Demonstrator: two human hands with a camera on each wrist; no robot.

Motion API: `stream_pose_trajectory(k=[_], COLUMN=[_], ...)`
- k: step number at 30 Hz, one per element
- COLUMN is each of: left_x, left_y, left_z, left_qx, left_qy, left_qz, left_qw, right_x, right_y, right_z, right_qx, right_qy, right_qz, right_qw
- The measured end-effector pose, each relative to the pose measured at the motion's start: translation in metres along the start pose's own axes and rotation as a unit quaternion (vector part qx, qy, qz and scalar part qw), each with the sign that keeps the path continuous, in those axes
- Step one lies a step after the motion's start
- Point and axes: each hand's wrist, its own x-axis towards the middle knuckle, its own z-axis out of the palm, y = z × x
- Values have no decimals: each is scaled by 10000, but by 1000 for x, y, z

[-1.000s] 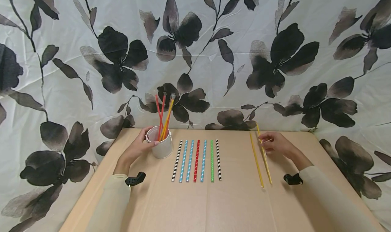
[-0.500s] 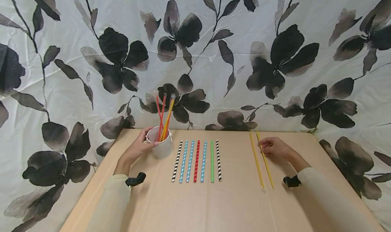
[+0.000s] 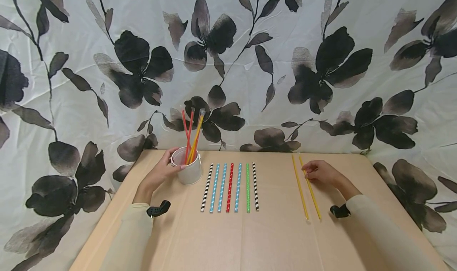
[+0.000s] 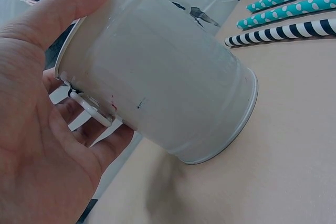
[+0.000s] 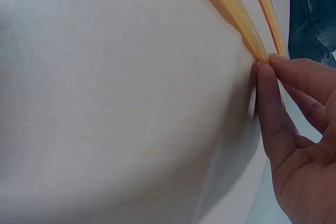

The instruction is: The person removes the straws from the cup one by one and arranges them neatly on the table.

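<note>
My left hand grips a small white metal bucket at the table's back left, thumb over the rim and fingers round the side. Thin red sticks and yellow-orange sticks stand in it, leaning apart. On the right side, my right hand pinches a yellow straw between thumb and fingertips. That straw lies along the table, its near end pointing towards me. Just left of it is a second yellow straw, nearly parallel and untouched.
Several patterned paper straws lie in a row mid-table: black-and-white striped, blue dotted, red and green. The wooden table ends at a floral cloth behind.
The right hand has shifted slightly towards me, and the yellow straw's near end has moved nearer me and a little right. The left hand and bucket stay put.
</note>
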Motion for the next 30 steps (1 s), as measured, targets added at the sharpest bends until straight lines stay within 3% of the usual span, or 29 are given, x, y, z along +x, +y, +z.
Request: stream_pose_trajectory(k=[12,22,30], left_x=[3,5,3], left_y=[0,-3,-3], left_z=[-2,0,-1], left_qx=[2,-91,-50], left_qy=[-42,33,11], left_qz=[22,66,78], left_qw=[10000,9999,10000], right_x=[1,0,8], right_y=[-3,-15,-35], right_z=[1,-7,0], right_qx=[-109,-345,-268], right_qy=[121,215,350], right_qz=[43,-254,-664], right_qw=[9999,9989,9968])
